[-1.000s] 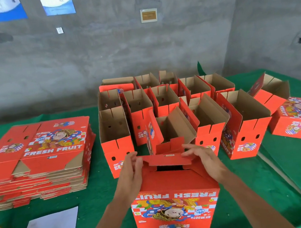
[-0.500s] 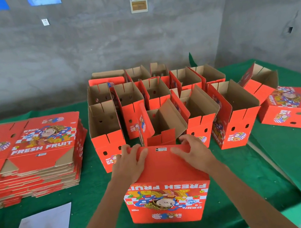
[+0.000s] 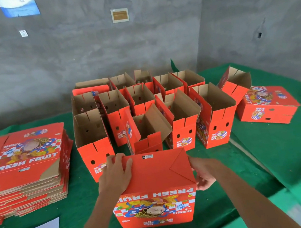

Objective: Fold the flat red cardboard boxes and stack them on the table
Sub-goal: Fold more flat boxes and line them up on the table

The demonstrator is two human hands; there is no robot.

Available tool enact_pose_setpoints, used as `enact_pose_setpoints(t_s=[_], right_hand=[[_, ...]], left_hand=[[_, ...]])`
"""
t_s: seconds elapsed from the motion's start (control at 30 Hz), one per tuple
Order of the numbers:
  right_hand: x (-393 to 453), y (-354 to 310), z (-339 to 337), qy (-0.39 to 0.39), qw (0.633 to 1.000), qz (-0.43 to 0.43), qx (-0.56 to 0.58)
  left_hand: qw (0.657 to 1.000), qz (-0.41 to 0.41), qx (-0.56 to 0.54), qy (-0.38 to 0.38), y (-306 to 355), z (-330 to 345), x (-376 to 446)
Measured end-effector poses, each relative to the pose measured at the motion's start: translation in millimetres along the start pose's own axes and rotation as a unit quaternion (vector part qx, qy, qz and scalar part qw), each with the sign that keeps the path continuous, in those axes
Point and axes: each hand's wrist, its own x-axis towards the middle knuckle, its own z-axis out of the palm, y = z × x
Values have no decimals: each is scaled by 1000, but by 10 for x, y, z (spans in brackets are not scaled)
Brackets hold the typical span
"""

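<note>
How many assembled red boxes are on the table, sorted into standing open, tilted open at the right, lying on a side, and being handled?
Standing open boxes: 12
Tilted open box: 1
Box lying on its side: 1
Handled box, between left hand and right hand: 1
Total: 15

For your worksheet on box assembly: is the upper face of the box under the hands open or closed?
Closed: the flaps of the box lie flat, no gap showing.
</note>
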Motion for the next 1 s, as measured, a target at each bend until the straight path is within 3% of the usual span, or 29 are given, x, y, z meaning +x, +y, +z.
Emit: enact_pose_setpoints(t_s=[0.27, 0.33, 0.43, 0.53, 0.67, 0.77, 0.87, 1.0], right_hand=[[-87, 406, 33, -112, 981, -9, 157], [-287, 395, -150, -57, 984, -32, 168], [-761, 335, -565, 102, 986, -82, 104], [-1182, 307, -946, 222, 958, -180, 16], [-1410, 292, -974, 319, 897, -268, -147], [-1256, 436, -760, 425, 831, -233, -274], [-1018, 732, -566, 463, 800, -188, -333], [-602, 1257, -541, 419, 844, -180, -281]], left_hand=[[999, 0, -44, -2, 137, 20, -23], [996, 2, -88, -13, 253, 56, -104], [994, 54, -92, -13, 498, 199, -277], [979, 126, -155, -50, 826, 408, -409], [892, 150, -378, -196, 1529, 638, -518], [819, 166, -475, -276, 2072, 725, -512], [818, 204, -469, -262, 2374, 867, -455], [859, 219, -399, -235, 2566, 1273, -392]])
